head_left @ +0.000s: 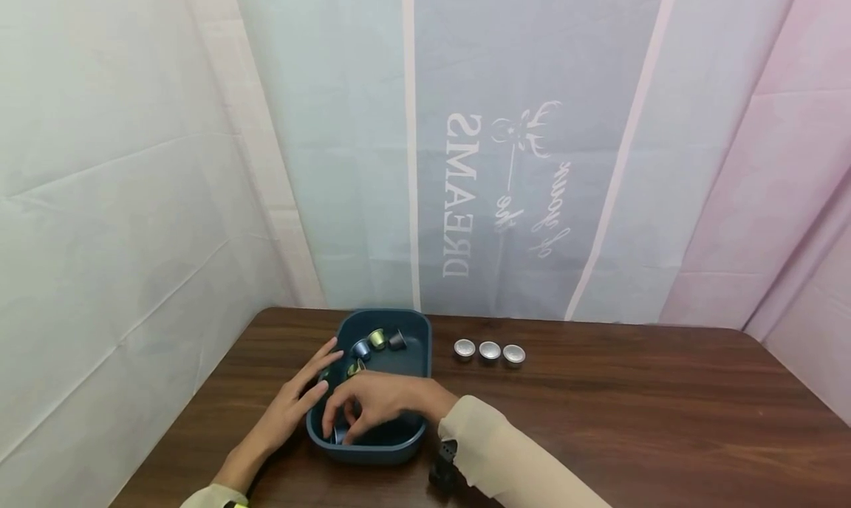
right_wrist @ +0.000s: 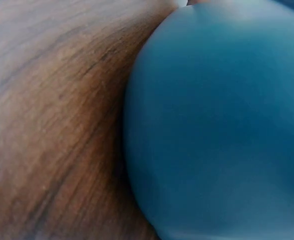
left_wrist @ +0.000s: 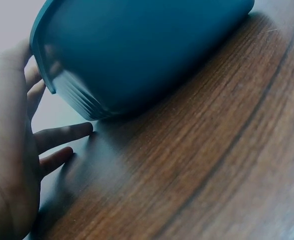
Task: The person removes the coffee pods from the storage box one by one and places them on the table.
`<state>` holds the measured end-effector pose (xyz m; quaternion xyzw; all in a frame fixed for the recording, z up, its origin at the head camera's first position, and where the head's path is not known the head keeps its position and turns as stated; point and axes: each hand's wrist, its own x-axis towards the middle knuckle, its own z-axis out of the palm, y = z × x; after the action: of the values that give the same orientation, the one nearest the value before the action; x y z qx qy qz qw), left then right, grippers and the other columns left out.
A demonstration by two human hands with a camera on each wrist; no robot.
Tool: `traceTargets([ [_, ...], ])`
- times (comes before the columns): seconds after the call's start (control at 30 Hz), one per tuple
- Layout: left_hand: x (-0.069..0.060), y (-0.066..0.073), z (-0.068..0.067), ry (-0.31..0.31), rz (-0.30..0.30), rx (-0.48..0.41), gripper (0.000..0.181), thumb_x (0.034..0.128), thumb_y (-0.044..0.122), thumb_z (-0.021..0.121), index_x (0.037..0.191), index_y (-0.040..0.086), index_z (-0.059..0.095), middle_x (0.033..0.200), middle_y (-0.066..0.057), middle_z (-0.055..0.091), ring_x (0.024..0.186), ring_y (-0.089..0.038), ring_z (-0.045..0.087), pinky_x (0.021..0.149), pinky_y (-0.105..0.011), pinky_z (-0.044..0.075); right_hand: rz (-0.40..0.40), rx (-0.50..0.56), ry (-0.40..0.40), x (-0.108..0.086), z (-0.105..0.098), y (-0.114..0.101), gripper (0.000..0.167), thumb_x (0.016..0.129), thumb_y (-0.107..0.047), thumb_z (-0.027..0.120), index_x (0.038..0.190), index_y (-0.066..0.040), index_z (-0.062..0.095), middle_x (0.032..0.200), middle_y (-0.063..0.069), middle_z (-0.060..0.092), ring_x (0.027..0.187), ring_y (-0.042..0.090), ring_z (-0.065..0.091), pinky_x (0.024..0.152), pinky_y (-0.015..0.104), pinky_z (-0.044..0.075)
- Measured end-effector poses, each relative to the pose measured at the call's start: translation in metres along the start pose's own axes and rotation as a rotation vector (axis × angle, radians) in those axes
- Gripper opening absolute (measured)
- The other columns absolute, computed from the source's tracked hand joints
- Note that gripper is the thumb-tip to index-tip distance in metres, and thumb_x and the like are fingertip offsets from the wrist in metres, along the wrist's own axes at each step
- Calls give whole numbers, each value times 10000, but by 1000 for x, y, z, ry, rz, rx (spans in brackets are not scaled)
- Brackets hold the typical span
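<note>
A dark teal plastic bin (head_left: 415, 360) stands on the table with several coffee capsules lying loose inside. Near its far end are a blue capsule (head_left: 362, 349), a light green capsule (head_left: 377, 338) and a dark capsule (head_left: 397, 340). My right hand (head_left: 380, 399) reaches into the near end, where thumb and index finger pinch a blue coffee capsule (head_left: 340, 435). Along the left rim rests my left hand (head_left: 292, 406), its fingers extended; the left wrist view shows that hand (left_wrist: 11, 150) at the bin's corner. In the right wrist view, the bin's wall (right_wrist: 217, 120) hides the right hand.
Three silver-topped capsules stand in a row right of the bin: a left one (head_left: 465, 349), a middle one (head_left: 490, 351) and a right one (head_left: 514, 355). The dark wooden table (head_left: 631, 404) extends to the right. A printed curtain (head_left: 346, 161) hangs behind it.
</note>
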<state>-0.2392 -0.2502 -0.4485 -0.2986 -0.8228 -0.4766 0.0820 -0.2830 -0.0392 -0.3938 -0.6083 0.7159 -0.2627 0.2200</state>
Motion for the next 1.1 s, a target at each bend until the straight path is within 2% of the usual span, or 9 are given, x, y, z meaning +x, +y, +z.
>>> traceTargets([
  [0.27, -1, 2, -2, 8, -7, 0, 478, 1010, 34, 375, 1482, 106, 352, 1585, -41, 168, 1425, -184, 171, 947, -729, 227, 32, -3, -24, 2, 2, -1, 216, 847, -98, 736, 1049, -157, 690, 962, -153, 626, 769, -43, 570, 699, 137, 479],
  [0.6, -2, 0, -2, -3, 4, 0, 476, 1013, 36, 376, 1484, 98, 345, 1586, -58, 158, 1427, -265, 170, 944, -726, 236, 26, 15, -39, 3, 3, 1, 191, 845, -70, 733, 1018, -133, 682, 947, -140, 626, 835, -24, 584, 747, 130, 471],
  [0.8, -1, 0, -1, 2, -9, -8, 476, 1011, 32, 374, 1482, 104, 351, 1585, -45, 162, 1420, -301, 175, 944, -739, 210, 14, 17, -24, -1, -5, 0, 182, 845, -116, 742, 1010, -141, 669, 952, -140, 627, 842, -32, 578, 765, 143, 474],
  [0.97, 2, 1, 0, 3, -26, -9, 469, 1016, 53, 377, 1480, 115, 358, 1586, -23, 163, 1413, -353, 167, 949, -737, 215, 13, 7, 22, -15, -17, -3, 199, 838, -162, 753, 1013, -162, 657, 963, -148, 621, 867, -25, 576, 764, 165, 484],
  [1.1, 1, 1, -1, 4, -33, -3, 466, 1016, 58, 382, 1479, 111, 360, 1585, -30, 164, 1412, -364, 162, 951, -724, 240, -1, 7, 88, -30, -25, -3, 209, 844, -209, 749, 1028, -197, 649, 979, -166, 613, 883, -7, 577, 761, 185, 495],
])
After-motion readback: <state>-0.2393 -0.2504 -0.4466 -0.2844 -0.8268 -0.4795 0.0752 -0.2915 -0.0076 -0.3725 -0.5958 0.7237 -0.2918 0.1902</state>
